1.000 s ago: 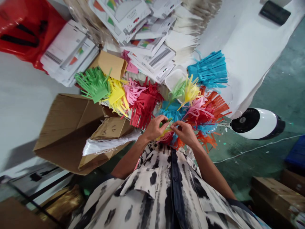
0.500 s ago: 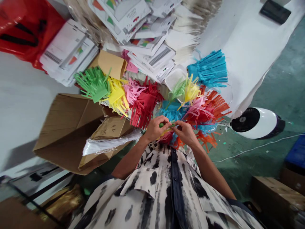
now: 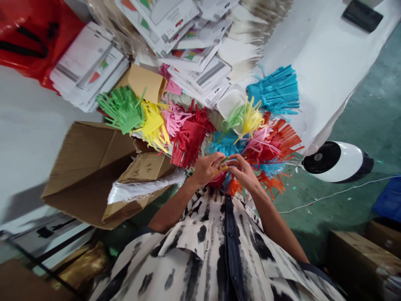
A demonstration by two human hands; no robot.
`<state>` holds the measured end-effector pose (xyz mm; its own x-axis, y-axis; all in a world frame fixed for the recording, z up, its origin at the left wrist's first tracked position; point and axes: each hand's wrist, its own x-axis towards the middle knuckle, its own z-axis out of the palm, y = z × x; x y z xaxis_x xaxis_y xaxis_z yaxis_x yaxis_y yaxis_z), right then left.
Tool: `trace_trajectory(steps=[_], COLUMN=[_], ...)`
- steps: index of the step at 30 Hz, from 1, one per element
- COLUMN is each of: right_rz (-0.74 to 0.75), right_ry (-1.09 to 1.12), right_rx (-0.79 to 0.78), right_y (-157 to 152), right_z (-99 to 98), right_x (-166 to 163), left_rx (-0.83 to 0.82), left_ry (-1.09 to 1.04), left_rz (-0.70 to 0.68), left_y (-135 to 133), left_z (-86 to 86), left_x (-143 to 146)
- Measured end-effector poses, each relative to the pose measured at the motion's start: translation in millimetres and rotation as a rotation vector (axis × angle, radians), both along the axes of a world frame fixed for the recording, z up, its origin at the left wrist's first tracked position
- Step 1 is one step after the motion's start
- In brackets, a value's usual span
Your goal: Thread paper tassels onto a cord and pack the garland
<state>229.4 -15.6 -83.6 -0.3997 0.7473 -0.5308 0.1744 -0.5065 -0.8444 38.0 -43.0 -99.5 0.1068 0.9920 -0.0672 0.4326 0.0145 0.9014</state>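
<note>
My left hand [image 3: 206,168] is closed, its fingertips pinching a small piece of rolled green paper [image 3: 225,160]. From the other side my right hand [image 3: 243,170] meets it, thumb and forefinger at the same green paper and the other fingers bent but apart. Most of the piece is hidden by the fingers. Just below the hands, against my shirt, hang red, blue and orange paper tassels [image 3: 234,186]. Beyond them lie a red fringed paper bundle [image 3: 190,137] and a blue one [image 3: 227,144].
Green [image 3: 123,109] and yellow fringed paper [image 3: 153,124] lie to the left. An open cardboard box [image 3: 84,167] stands at the table edge. Printed white cards [image 3: 200,81] are piled behind. A blue tassel bundle [image 3: 275,90] lies right, and a white fan [image 3: 340,162] stands beyond the edge.
My hands have drawn closer together. The left fingers have closed further over the green paper, and less of it shows; the right fingers have spread a little.
</note>
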Motion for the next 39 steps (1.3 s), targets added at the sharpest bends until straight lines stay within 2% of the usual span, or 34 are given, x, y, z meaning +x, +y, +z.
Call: trace_trajectory(steps=[6, 13, 18, 23, 25, 27, 30, 32, 34, 37, 39], right_rz=[-0.088, -0.133, -0.111, -0.189, -0.228, -0.257, -0.298, -0.320, -0.332, -0.354, -0.375], right_ry=[0.014, -0.032, -0.092, -0.052, -0.039, -0.056, -0.072, -0.054, -0.007, 0.049, 0.050], right_rx=[-0.023, 0.058, 0.090, 0.094, 0.087, 0.076, 0.073, 0.065, 0.046, 0.009, -0.011], right_y=[1, -1, -1, 2, 3, 3, 0, -4, -8, -13, -15], right_z=[2.8, -3.0, -2.1, -1.2, -3.2, -5.9, -10.2, -13.2, -16.1, -18.7, -18.4], right_x=[-4, -2, -2, -1, 2, 5, 8, 9, 9, 8, 6], left_rx=[0.021, 0.053, 0.066, -0.069, -0.129, -0.207, -0.431, -0.543, -0.531, -0.410, -0.433], left_ry=[0.057, 0.072, 0.123, 0.013, -0.071, -0.152, -0.243, -0.267, -0.272, -0.279, -0.307], left_rz=[-0.104, 0.035, -0.060, -0.082, -0.134, -0.260, -0.457, -0.534, -0.573, -0.575, -0.547], left_y=[-3, 1, 4, 16, 22, 24, 25, 26, 28, 31, 31], left_z=[-5.8, -3.5, -5.7, -8.6, -14.4, -22.7, -33.8, -37.1, -36.9, -34.6, -34.2], left_x=[0, 3, 2, 2, 2, 2, 0, -1, 0, 7, 14])
